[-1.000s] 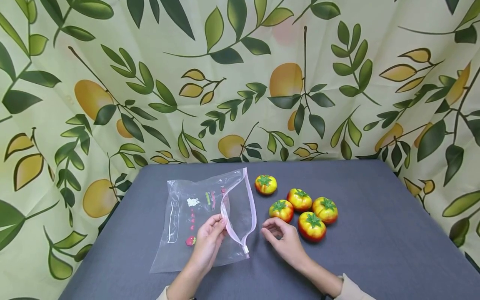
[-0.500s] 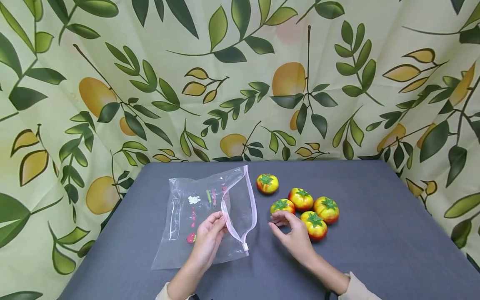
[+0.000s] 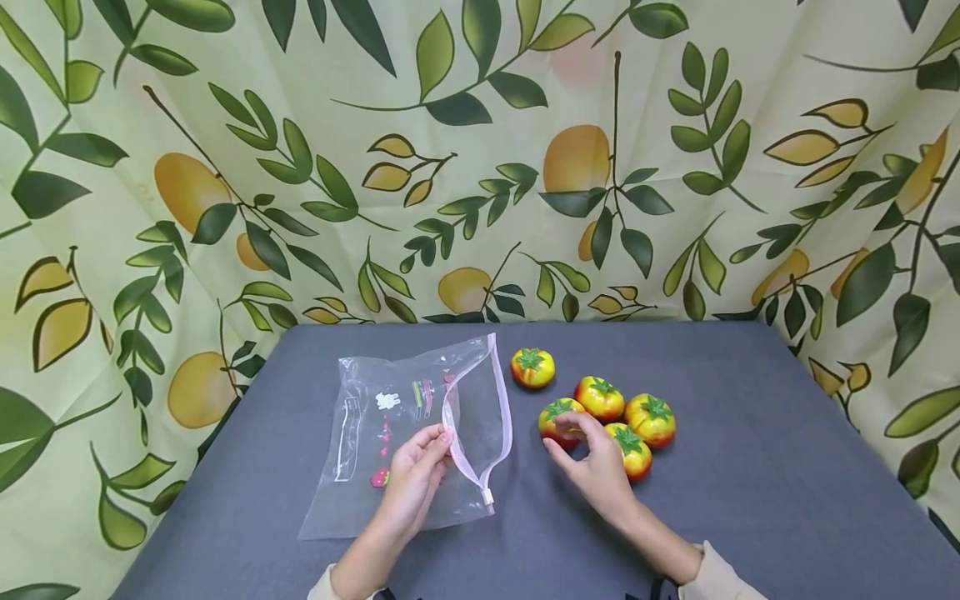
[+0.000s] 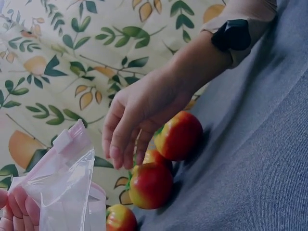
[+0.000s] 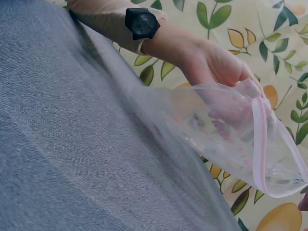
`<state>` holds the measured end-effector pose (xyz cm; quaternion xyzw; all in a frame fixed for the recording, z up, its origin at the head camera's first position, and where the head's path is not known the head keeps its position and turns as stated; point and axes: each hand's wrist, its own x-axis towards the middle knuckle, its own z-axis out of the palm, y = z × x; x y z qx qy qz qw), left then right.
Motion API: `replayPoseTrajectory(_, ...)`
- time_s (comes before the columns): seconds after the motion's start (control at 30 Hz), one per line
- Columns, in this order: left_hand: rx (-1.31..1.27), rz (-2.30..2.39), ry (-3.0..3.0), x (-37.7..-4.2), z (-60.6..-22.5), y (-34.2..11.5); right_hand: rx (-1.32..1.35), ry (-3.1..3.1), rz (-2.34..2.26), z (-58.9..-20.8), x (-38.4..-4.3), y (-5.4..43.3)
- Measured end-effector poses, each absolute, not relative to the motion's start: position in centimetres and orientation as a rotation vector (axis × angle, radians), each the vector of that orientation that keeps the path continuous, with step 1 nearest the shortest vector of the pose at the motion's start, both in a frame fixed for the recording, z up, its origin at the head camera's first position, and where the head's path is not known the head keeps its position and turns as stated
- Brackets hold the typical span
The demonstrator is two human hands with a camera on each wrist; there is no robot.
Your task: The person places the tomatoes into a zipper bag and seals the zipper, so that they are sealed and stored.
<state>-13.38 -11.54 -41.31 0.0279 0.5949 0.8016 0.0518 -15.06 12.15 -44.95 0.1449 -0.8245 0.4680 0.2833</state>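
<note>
1. The bag [image 3: 363, 454] is probably very light, limp and slick, liable to collapse anywhere except its stiffer zip rim [image 3: 507, 408]; that rim seems the best place to take hold.
2. The fruit [image 3: 650, 422] look hard and smooth, perhaps moulded imitations and so light; their glossy skin may slide. Thumb and fingers on opposite sides should hold best, clear of the leafy caps [image 3: 529, 359].
3. The bag is clear, edged in pink, with a white slider [image 3: 487, 496] and small prints. The fruit are squat, yellow running into red, capped in green.
4. The bag is on the left of the grey table [image 3: 750, 475], mouth towards the fruit: four clustered, one apart farther back.
5. The left hand [image 3: 415, 467] pinches the rim. The right hand [image 3: 596, 467] curves beside the cluster, thumb and fingers apart, holding nothing; I cannot tell whether it touches a fruit.
</note>
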Motion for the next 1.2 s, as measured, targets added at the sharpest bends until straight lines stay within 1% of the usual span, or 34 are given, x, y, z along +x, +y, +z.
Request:
replayPoseTrajectory(0.2,0.047,2.422,1.807,-13.4,-41.4,-11.7,0.331,-2.207,1.147,-45.0,-15.9,12.5)
replayPoseTrajectory(0.7,0.02,2.411,1.811,-13.5,-41.8,-12.3,0.232,-2.325,1.145,-44.7,-17.1,12.8)
replayPoseTrajectory(1.2,0.073,2.423,1.818,-13.7,-41.5,-13.1,0.205,-2.441,1.149,-44.9,-17.6,12.7)
